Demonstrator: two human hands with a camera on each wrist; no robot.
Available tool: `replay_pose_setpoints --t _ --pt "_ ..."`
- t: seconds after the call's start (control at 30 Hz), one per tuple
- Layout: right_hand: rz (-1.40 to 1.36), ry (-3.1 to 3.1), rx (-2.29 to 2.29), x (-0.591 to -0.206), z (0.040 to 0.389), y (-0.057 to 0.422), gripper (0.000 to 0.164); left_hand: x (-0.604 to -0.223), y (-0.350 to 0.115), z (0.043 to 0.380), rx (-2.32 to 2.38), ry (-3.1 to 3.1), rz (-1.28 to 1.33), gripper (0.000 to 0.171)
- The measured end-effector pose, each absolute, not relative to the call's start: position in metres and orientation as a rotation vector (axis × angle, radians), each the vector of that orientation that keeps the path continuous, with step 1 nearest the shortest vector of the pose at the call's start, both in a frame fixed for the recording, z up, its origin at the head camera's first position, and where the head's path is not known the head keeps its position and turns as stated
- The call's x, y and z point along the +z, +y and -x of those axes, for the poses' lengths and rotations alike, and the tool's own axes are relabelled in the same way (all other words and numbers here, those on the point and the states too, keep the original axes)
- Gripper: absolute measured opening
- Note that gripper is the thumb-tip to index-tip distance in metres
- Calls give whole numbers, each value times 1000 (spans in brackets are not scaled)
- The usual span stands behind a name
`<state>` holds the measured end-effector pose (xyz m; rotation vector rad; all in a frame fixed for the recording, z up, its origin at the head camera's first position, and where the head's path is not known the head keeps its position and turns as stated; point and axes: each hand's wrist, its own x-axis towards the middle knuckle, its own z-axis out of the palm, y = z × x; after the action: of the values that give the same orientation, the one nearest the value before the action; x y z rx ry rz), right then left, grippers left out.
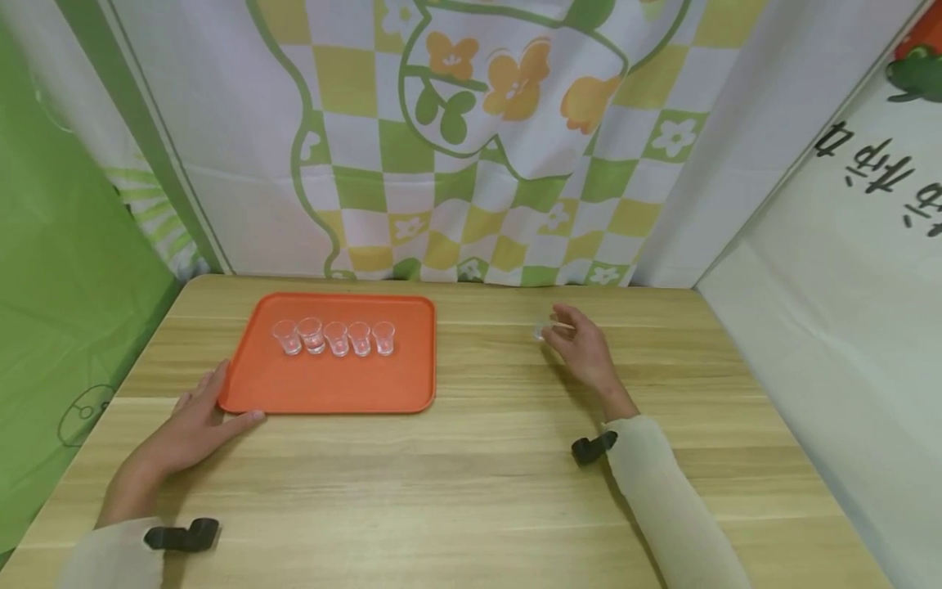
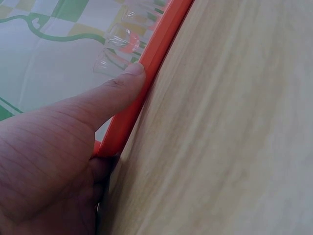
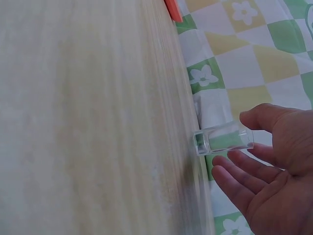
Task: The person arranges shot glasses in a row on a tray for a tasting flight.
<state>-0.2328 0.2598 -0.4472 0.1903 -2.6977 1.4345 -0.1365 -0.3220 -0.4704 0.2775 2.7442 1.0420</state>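
An orange tray (image 1: 331, 393) lies on the left of the table, with several clear shot glasses (image 1: 337, 339) upright in a row on it. My left hand (image 1: 187, 429) rests against the tray's near left corner. Its thumb (image 2: 120, 90) lies straight along the front rim and its fingers spread along the left side. Over to the right, my right hand (image 1: 586, 352) pinches a single shot glass (image 3: 222, 139) near its rim between thumb and index finger. That glass stands on the table, its base touching the wood; the other fingers extend loosely beside it.
The wooden table (image 1: 456, 491) runs back to a checked, flowered curtain (image 1: 471, 196). A green cloth (image 1: 66, 286) hangs at the left and a white printed sheet (image 1: 824, 270) at the right. Each wrist wears a black strap.
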Motion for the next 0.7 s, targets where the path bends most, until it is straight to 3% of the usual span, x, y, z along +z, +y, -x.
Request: replay_pose_setpoints --t 0.7 --pt "-116 -2658 1470 -454 240 260 46 -472 -323 138 1035 2737 -249 105"
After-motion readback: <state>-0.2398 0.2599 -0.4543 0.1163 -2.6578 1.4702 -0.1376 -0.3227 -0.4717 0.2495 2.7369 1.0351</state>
